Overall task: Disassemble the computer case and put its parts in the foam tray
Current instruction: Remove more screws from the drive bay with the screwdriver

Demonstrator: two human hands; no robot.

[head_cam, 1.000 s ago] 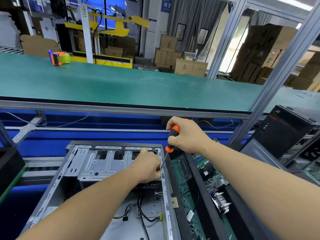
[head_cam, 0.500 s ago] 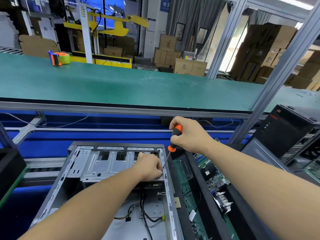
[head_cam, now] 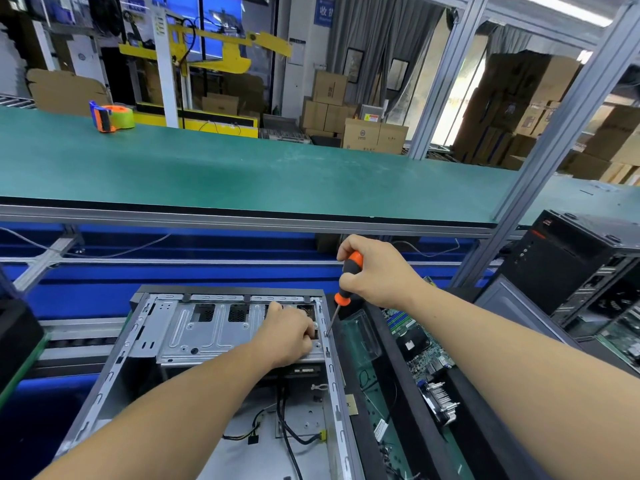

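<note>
An open grey computer case (head_cam: 114, 362) lies on its side in front of me, cables and a silver drive cage (head_cam: 204, 334) inside. My left hand (head_cam: 289, 332) curls over the right end of the drive cage, gripping its edge. My right hand (head_cam: 375, 271) grips an orange-and-black screwdriver (head_cam: 346, 282); its tip touches the case's right rail near the left hand's fingers. A black foam tray (head_cam: 408, 393) right of the case holds a green motherboard (head_cam: 419, 344) and a clear plastic piece.
A second black computer tower (head_cam: 575, 258) stands at the right. A green conveyor belt (head_cam: 242, 168) runs across behind, with an orange-green tape dispenser (head_cam: 112, 117) on it. A dark bin (head_cam: 14, 337) sits at the far left. Aluminium frame posts rise on the right.
The view has shifted slightly. The right hand has lowered a little with the screwdriver, its tip staying at the case's right rail. The left hand stays on the drive cage.
</note>
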